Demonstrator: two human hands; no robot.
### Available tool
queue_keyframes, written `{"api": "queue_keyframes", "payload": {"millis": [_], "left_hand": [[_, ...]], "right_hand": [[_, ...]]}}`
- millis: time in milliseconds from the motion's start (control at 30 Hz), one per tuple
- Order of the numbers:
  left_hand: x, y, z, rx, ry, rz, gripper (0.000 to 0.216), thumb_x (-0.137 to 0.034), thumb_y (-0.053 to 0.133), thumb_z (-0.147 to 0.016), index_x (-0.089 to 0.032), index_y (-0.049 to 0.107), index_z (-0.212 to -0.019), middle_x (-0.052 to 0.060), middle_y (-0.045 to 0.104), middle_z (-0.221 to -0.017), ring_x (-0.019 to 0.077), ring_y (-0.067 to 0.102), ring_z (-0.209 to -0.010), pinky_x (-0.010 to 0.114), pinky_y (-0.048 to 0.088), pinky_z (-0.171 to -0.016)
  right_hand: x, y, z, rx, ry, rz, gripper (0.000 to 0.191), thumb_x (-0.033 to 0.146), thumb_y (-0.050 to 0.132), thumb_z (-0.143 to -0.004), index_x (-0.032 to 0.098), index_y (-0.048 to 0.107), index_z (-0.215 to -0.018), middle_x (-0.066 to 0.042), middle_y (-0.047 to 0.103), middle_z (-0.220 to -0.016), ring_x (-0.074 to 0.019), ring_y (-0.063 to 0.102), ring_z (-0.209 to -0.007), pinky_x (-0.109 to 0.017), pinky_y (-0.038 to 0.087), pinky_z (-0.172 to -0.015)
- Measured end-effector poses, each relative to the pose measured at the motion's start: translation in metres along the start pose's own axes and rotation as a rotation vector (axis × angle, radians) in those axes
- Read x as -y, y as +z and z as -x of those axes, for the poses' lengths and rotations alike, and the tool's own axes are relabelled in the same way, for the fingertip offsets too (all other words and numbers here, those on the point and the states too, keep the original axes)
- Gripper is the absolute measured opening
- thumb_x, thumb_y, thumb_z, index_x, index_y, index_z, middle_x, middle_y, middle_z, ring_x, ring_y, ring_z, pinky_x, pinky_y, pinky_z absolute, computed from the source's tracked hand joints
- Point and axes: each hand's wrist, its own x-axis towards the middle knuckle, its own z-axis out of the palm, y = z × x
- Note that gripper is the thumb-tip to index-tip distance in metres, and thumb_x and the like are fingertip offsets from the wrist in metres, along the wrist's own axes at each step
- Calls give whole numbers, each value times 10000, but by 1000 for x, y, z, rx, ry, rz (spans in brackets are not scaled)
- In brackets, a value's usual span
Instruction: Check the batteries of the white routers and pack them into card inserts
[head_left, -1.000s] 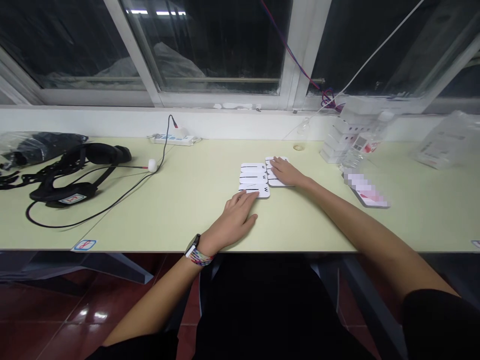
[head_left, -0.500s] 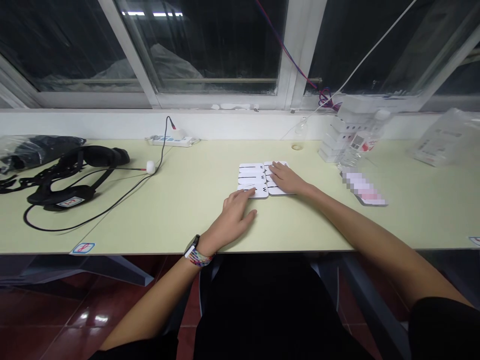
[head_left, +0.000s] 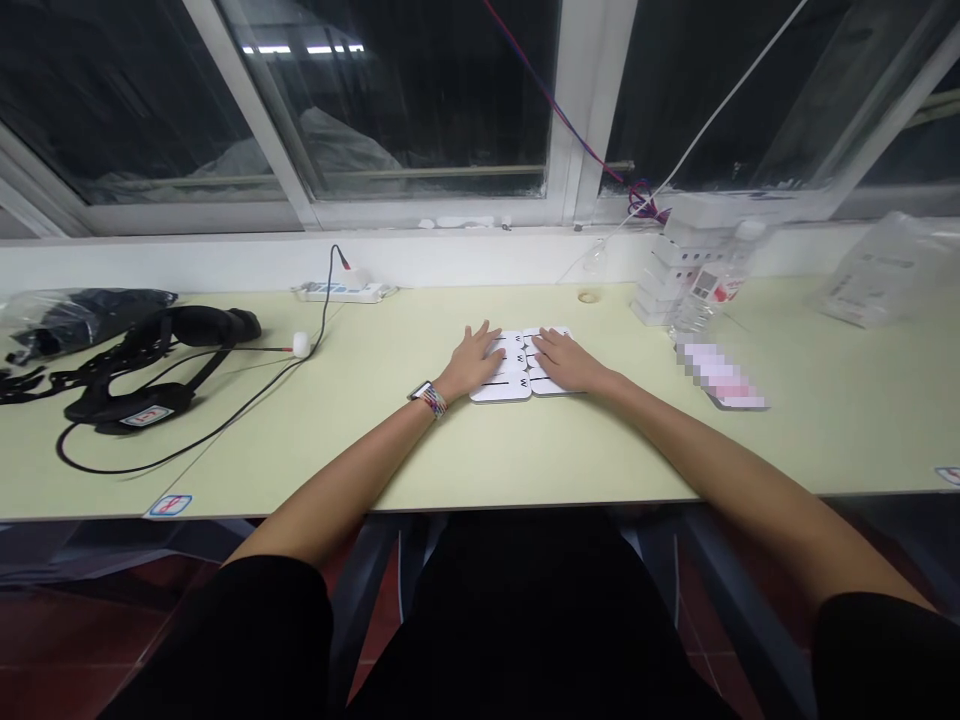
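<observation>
Both bare forearms stretch forward and converge toward the middle, elbows wide. Bare left hand: palm down, flat, fingers spread and pointing away from the body. Bare right hand: also palm down and flat, fingers straighter and closer together, angled slightly inward. The hands lie side by side, near each other but apart. Neither is curled. Black sleeves cover both upper arms.
</observation>
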Motion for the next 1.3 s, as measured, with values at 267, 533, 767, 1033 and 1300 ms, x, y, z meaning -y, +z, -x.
{"api": "queue_keyframes", "payload": {"millis": [267, 533, 767, 1033, 1300], "left_hand": [[11, 12, -6, 6, 41, -28, 603, -485, 433, -1088, -277, 569, -1638, 55, 401, -1811, 421, 225, -1723, 659, 218, -1375], [18, 18, -10, -16, 42, -10, 603, -535, 449, -1061, -318, 588, -1606, 41, 452, -1784, 449, 257, -1702, 689, 203, -1364], [18, 19, -12, -23, 35, 6, 586, -537, 453, -1052, -350, 605, -1586, 29, 467, -1774, 439, 257, -1701, 708, 205, -1353], [9, 15, -6, -30, 25, 31, 567, -523, 394, -1100, -343, 607, -1593, -1, 380, -1822, 438, 221, -1720, 714, 197, -1350], [14, 8, -5, -129, 8, 78, 525, -431, 352, -1136, -276, 630, -1553, 42, 360, -1829, 352, 304, -1707, 640, 254, -1361]], "right_hand": [[-2, 2, 0, 0, 6, -12, 753, 543, 222, -1136, 133, 367, -1751, -150, 240, -1864, -380, 195, -1734, -592, 182, -1401], [-5, 4, 1, -24, -20, -28, 762, 606, 219, -1125, 207, 385, -1753, -95, 290, -1856, -394, 217, -1726, -617, 186, -1400], [0, 0, 5, -5, -13, 7, 792, 560, 195, -1129, 96, 366, -1748, -169, 257, -1856, -383, 216, -1727, -575, 189, -1401], [3, -2, 8, -67, 17, -49, 724, 521, 287, -1127, 122, 444, -1711, -160, 310, -1840, -407, 240, -1715, -606, 231, -1383], [47, -4, 37, -276, -478, -82, 390, 382, 491, -1102, 216, 758, -1333, -163, 725, -1404, -346, 631, -1341, -553, 518, -1162]]}}
